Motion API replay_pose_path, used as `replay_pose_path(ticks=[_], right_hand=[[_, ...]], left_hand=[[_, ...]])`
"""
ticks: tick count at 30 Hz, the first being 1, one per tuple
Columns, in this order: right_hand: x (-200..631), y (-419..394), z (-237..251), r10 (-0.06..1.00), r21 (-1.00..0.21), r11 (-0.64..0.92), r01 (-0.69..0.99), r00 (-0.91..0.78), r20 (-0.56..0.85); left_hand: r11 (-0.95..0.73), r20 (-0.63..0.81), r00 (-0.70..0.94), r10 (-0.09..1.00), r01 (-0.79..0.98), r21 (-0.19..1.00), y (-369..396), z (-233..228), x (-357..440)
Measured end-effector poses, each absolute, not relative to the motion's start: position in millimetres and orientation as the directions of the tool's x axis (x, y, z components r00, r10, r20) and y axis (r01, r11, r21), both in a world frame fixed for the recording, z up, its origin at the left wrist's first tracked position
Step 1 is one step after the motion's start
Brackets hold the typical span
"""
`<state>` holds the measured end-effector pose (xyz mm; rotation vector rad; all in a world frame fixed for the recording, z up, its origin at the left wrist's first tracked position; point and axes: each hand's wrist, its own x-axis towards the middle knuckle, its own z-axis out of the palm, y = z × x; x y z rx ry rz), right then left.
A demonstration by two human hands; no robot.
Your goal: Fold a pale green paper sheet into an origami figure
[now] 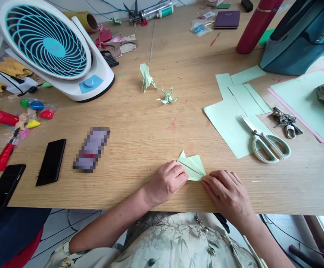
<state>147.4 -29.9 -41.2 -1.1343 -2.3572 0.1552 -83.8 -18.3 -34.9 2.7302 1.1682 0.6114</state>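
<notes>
A small pale green sheet of paper point(193, 165), creased and partly folded, lies near the table's front edge between my hands. My left hand point(168, 182) is closed on its left side, the fingers pressed together on the paper. At the lower right corner, my right hand point(226, 190) pinches the paper between thumb and forefinger. Farther back stand two folded pale green paper figures: a taller one point(146, 78) and a lower one point(167, 97) with pointed, spread ends.
White-handled scissors point(270, 146) rest partly on pale green paper sheets point(226, 128) at right, beside keys point(287, 122). A red bottle point(258, 28) and a teal bag point(293, 48) stand behind. On the left are a fan point(53, 48) and several phones point(51, 162).
</notes>
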Motion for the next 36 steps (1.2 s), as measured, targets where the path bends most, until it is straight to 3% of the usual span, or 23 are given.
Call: replay_pose_path(ticks=[5, 12, 18, 36], right_hand=[[148.0, -28.0, -41.8, 0.785, -0.379, 0.617, 0.689, -0.506, 0.357], [144.8, -28.8, -41.9, 0.866, -0.501, 0.501, 0.706, -0.411, 0.286], [138.4, -28.9, -41.3, 0.902, -0.494, 0.432, 0.755, -0.35, 0.254], [132.3, -26.4, -42.4, 0.933, -0.406, 0.357, 0.841, -0.307, 0.186]], left_hand=[[-0.655, 0.297, 0.585, 0.754, 0.697, 0.29, -18.7, -33.7, -83.2], [-0.55, 0.279, 0.475, 0.835, 0.711, 0.438, -18.4, -34.2, -81.2], [-0.479, 0.209, 0.436, 0.876, 0.724, 0.497, -15.5, -30.7, -77.9], [-0.439, 0.011, 0.448, 0.894, 0.871, 0.219, -8.9, -23.6, -66.8]])
